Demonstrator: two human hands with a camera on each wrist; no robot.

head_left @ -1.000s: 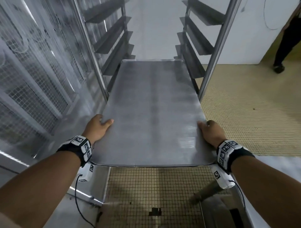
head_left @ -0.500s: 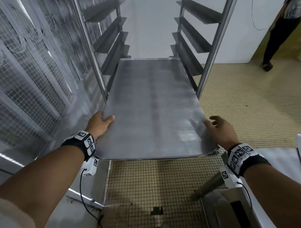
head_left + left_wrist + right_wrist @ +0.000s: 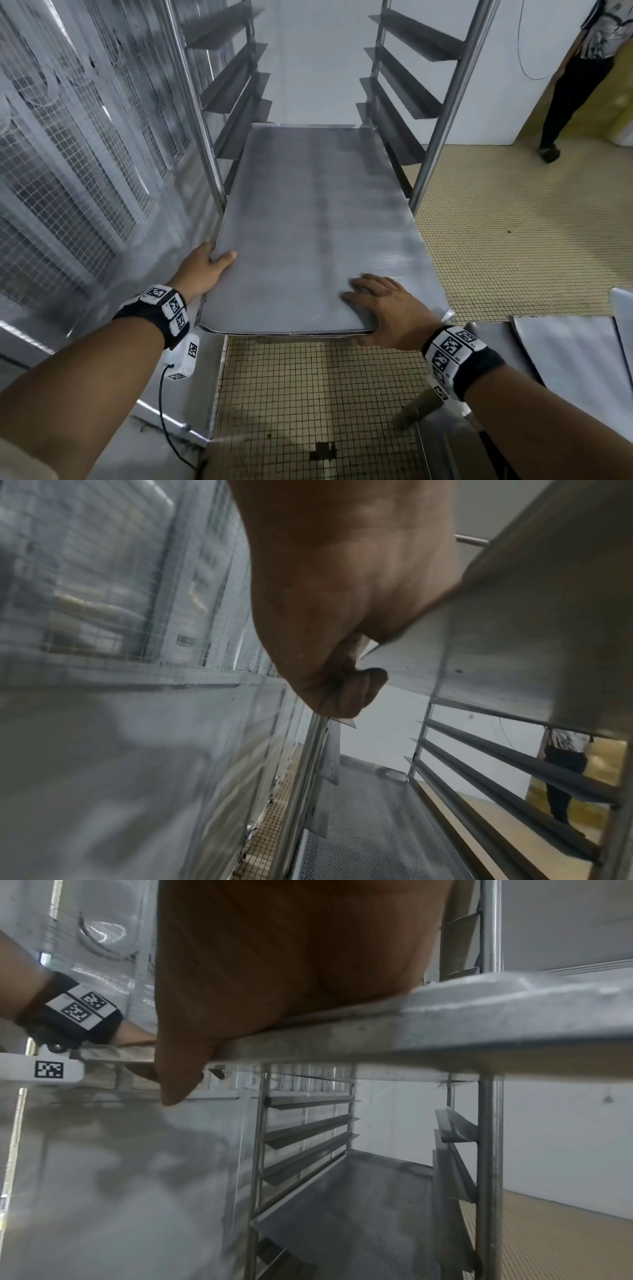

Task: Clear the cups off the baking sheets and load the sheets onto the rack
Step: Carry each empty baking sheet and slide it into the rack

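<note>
The baking sheet (image 3: 318,219) lies flat between the two uprights of the rack (image 3: 442,113), its far end pushed in among the side rails and its near end sticking out toward the person over the tiled floor (image 3: 308,394). Its surface is bare grey metal.

The left hand (image 3: 202,270) grips the sheet's left edge near the front corner: the thumb lies on top, and the left wrist view shows the fingers (image 3: 346,693) curled underneath the edge. The right hand (image 3: 383,308) rests on the sheet close to the near right corner, with the fingers spread and nearly straight on the top surface and the heel of the hand at the front edge. In the right wrist view the palm (image 3: 291,961) presses against the sheet's front rim (image 3: 445,1031), and what looks like the thumb hangs just below it without closing round the metal.

The rack's angled rails step up on both sides above the sheet, all of them free in the head view. Lower down, the wrist views show a perforated sheet (image 3: 342,1204) already sitting on the rails.

A wire-mesh panel (image 3: 68,154) runs along the left side. At the lower right, another pale sheet (image 3: 575,353) lies on a table (image 3: 486,335) just beside the right wrist. A second person (image 3: 579,78) stands far off at the upper right, by the wall.
</note>
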